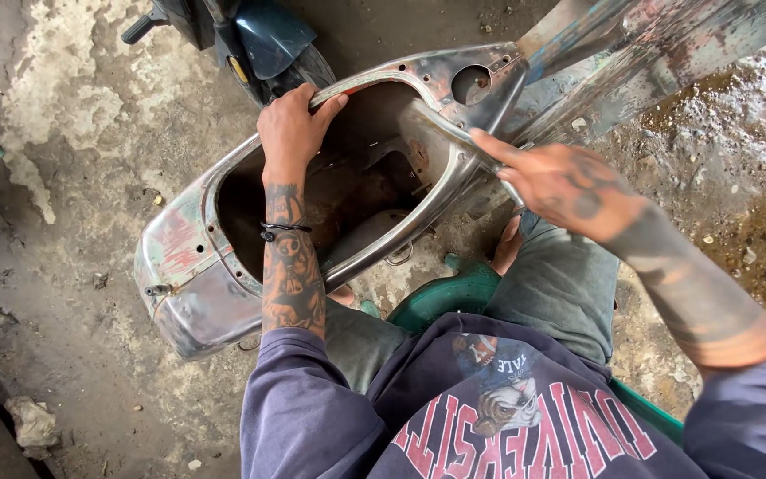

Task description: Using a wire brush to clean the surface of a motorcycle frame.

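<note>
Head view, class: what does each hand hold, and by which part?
The left hand grips the far rim of the bare metal scooter body shell. The right hand rests on the near rim, fingers extended; whether it closes a grip cannot be told.

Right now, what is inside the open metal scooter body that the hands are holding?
Inside the scooter body there is rusty bare metal with a few small holes and a pale curved panel. The left hand and forearm cover part of the cavity; the deep front end is in shadow.
</note>
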